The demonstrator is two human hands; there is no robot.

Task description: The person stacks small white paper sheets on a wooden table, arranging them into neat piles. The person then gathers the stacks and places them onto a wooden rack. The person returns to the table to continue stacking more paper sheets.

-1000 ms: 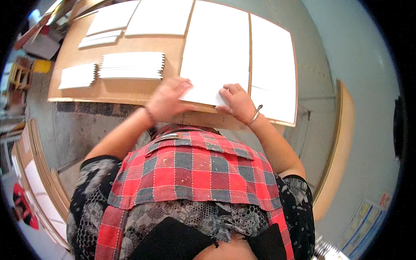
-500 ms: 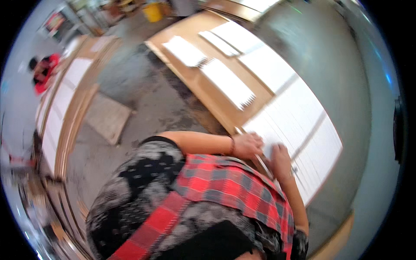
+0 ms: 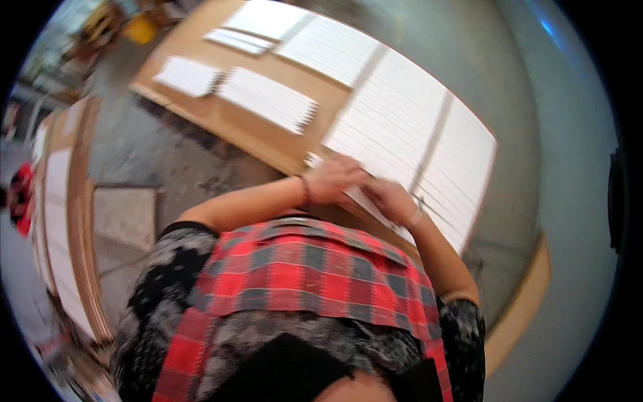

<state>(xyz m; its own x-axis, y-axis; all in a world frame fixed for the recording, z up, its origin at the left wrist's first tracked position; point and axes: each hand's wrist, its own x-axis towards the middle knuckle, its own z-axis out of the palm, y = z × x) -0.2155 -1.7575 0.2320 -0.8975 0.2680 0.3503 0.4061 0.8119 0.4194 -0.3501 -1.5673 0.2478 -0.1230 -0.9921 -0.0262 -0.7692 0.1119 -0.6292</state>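
A slim white strip (image 3: pixel 367 205) is at the near edge of the table (image 3: pixel 248 137), slanting from ten toward four o'clock. The left hand (image 3: pixel 337 179) closes over it; the right hand (image 3: pixel 392 200) meets it, its grip unclear. A white panel (image 3: pixel 395 100) lies toward twelve, a notched white stack (image 3: pixel 268 99) between ten and eleven.

A: Carrier?
B: Tan tabletop (image 3: pixel 248 128).
A: Near side?
B: Two bundles of white strips, ends toothed: the shorter bundle (image 3: pixel 186 76) toward the near left corner, the longer bundle (image 3: pixel 268 98) just right of it.
A: Far edge?
B: White, flat: a small panel (image 3: pixel 264 18), narrow strips (image 3: pixel 238 41) in front, then a medium panel (image 3: pixel 328 48).
A: Right?
B: Wide panel (image 3: pixel 395 107), far edge toward near; end panel (image 3: pixel 462 161) along the right edge.
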